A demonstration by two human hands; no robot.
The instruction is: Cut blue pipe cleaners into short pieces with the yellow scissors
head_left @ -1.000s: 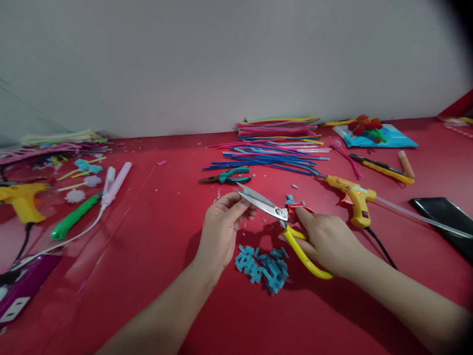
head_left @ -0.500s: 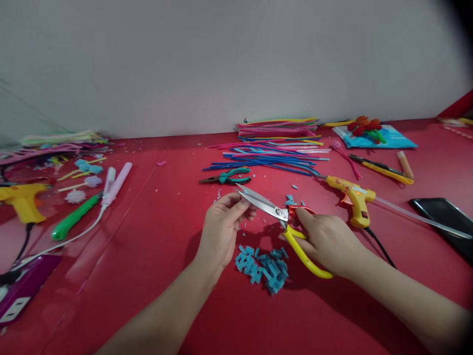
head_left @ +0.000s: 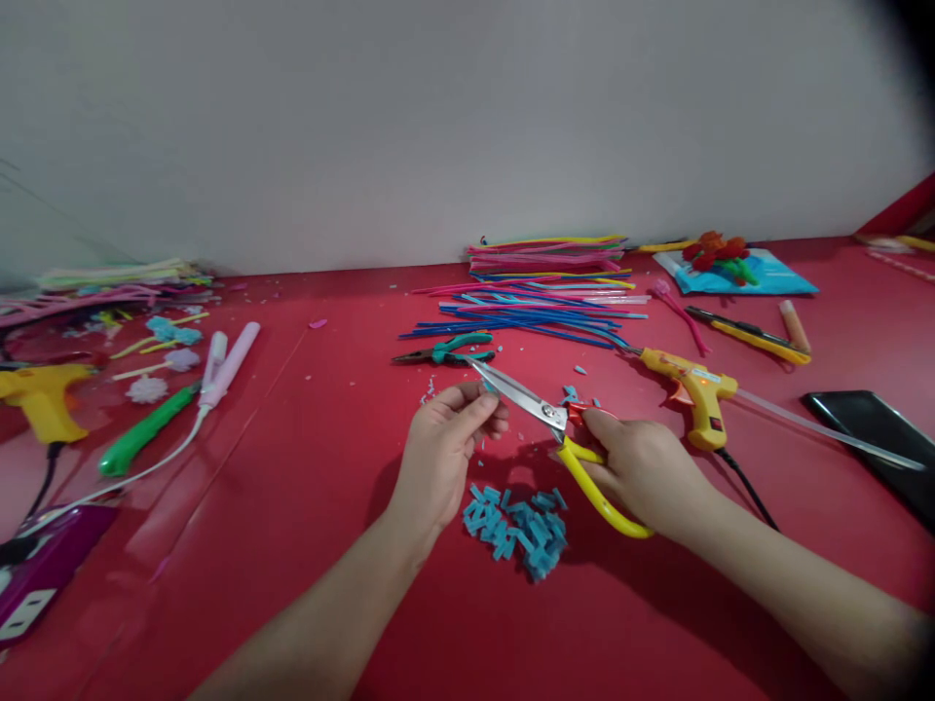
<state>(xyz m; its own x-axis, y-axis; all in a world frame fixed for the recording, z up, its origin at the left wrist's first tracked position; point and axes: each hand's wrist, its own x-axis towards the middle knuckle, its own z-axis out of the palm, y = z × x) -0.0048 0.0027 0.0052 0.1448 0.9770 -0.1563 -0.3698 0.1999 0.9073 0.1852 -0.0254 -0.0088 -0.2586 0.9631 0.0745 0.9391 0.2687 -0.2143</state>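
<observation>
My left hand (head_left: 445, 433) pinches a small light-blue piece (head_left: 489, 387) between thumb and fingertips; most of it is hidden. My right hand (head_left: 647, 472) is wrapped round the scissors (head_left: 527, 397), which have one yellow and one red handle. Their blades point up and left, the tips beside the fingers of my left hand and close to the blue piece. Below both hands, a pile of short light-blue cut pieces (head_left: 537, 535) lies on the red table (head_left: 307, 526). Several blue scraps (head_left: 570, 394) lie just behind the scissors.
Teal-handled pliers (head_left: 449, 350) lie beyond my left hand, with bundles of pipe cleaners (head_left: 547, 258) behind. A yellow glue gun (head_left: 693, 389), cutter (head_left: 752, 334) and black phone (head_left: 869, 438) are at right. At left are another glue gun (head_left: 48, 394), a green-handled tool (head_left: 138, 436) and a purple power strip (head_left: 55, 574).
The scissor blades have closed somewhat, the yellow handle swinging up a little. The blue piece at my left fingertips now shows. The whole view has shifted slightly.
</observation>
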